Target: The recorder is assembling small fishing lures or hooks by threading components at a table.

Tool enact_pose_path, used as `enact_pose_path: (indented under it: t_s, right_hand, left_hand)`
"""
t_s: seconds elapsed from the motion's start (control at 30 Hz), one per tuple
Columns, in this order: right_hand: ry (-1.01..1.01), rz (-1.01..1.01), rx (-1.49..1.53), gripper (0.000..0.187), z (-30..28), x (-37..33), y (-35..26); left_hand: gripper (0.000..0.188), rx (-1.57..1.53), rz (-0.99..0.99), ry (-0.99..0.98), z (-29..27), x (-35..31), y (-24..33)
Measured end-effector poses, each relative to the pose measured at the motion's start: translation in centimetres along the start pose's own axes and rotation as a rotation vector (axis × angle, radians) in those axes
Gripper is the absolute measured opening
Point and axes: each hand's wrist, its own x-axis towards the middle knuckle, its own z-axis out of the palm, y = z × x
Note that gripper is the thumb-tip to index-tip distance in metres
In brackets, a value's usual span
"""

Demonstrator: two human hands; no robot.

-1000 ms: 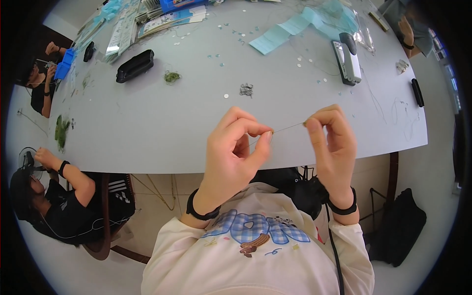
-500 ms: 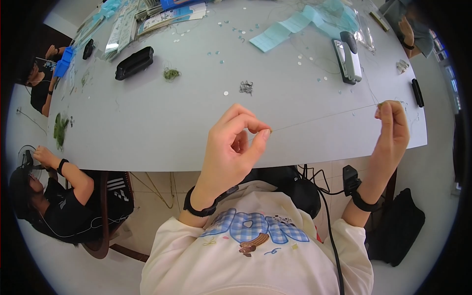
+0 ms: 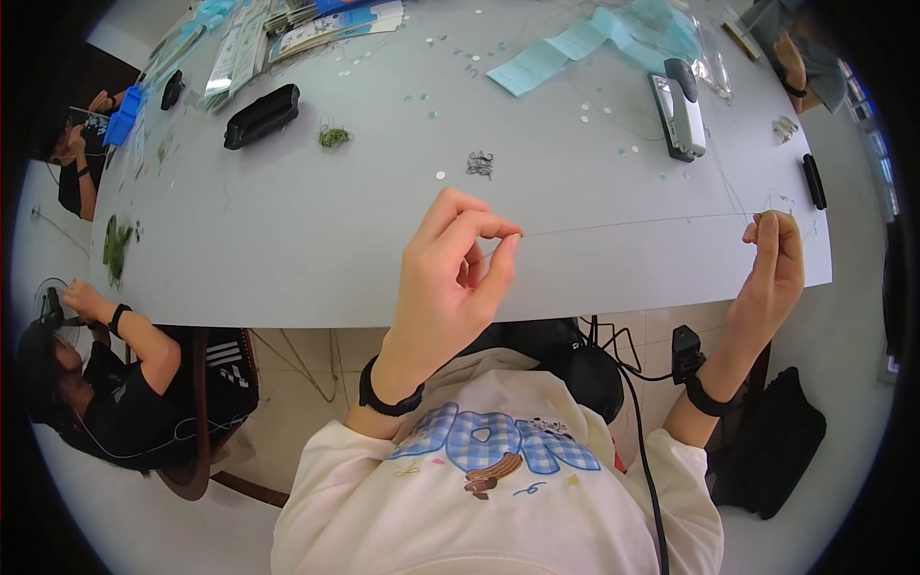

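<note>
A thin line, like fishing line or thread, runs taut between my hands just above the near part of the table. My left hand pinches one end of the stretch between thumb and forefinger, the other fingers curled. Farther right, my right hand grips the line between thumb and bent fingers, with a tiny greenish bit at the fingertips. Beyond my left hand lies a little pile of dark, hook-like wire pieces, with a round white disc beside it.
A grey stapler stands at the right, near a pale blue strip. Farther left are a black tray and a green thread tangle. A person in black sits at my left; a black cable hangs over my shirt.
My right hand has shifted slightly right and nearer, while my left hand has moved a little left and away from me. The stretch of line between them is longer.
</note>
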Motion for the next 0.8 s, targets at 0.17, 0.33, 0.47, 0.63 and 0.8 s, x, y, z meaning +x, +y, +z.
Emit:
enact_pose_path:
  t_s: [0.17,0.33,0.47,0.63,0.8]
  right_hand:
    - [-0.002,-0.011,-0.023,0.016,-0.4,0.2,0.2]
    - [-0.035,-0.001,-0.064,0.016,-0.9,-0.1,0.6]
    - [-0.042,0.000,-0.067,0.015,-0.7,-0.2,0.9]
    - [-0.068,-0.009,-0.058,0.014,-0.5,-0.3,1.2]
    - [-0.080,-0.007,-0.072,0.014,-0.4,-0.2,1.2]
  left_hand:
    - [0.009,0.123,0.176,0.041,0.4,0.0,-0.3]
    - [0.011,0.195,0.277,0.083,0.3,0.2,-0.4]
    - [0.013,0.170,0.282,0.096,0.5,0.3,-0.7]
    - [0.014,0.176,0.308,0.111,0.3,0.4,-0.8]
    - [0.014,0.144,0.299,0.098,0.1,0.6,-1.0]
